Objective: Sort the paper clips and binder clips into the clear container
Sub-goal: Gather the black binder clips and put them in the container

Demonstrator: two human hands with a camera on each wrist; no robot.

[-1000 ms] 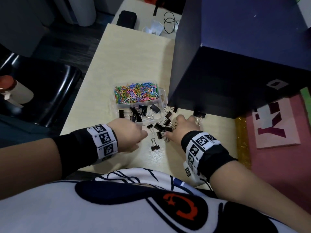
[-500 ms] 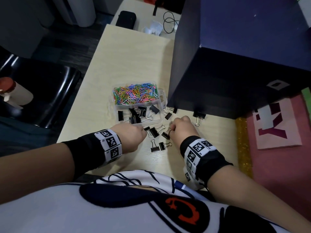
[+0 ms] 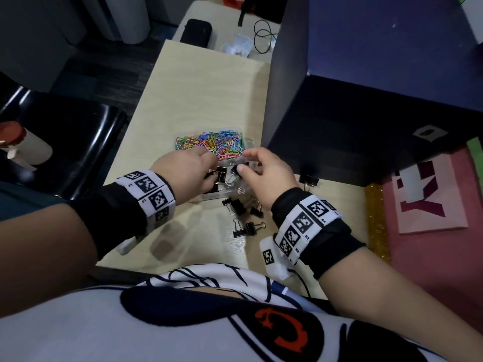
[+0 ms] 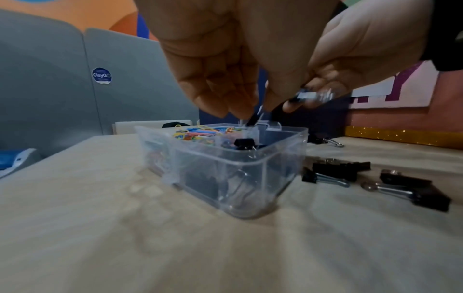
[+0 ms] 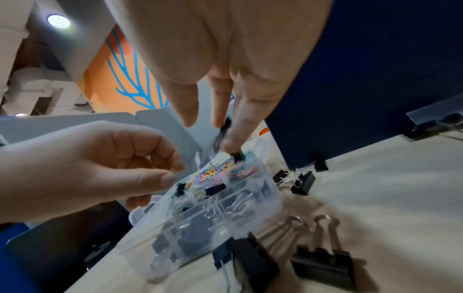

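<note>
Head view reads dim and bluish; table point(image 3: 209, 95) is the brightest patch, soft shadows under both wrists toward 6 o'clock. I see straight edges bowing at the frame borders. Left wrist view: fingertips point(image 4: 215, 107) and the clip beside them smear with motion blur, table soft at 6. Right wrist view: ceiling lamp point(image 5: 58, 21) glares at 10 o'clock, near binder clips point(image 5: 323, 263) out of focus.

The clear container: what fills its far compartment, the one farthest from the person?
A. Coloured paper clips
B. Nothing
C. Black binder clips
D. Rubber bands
A. In the head view the far compartment of the clear container is heaped with coloured paper clips, while the black binder clips lie in the nearer compartments.
</note>
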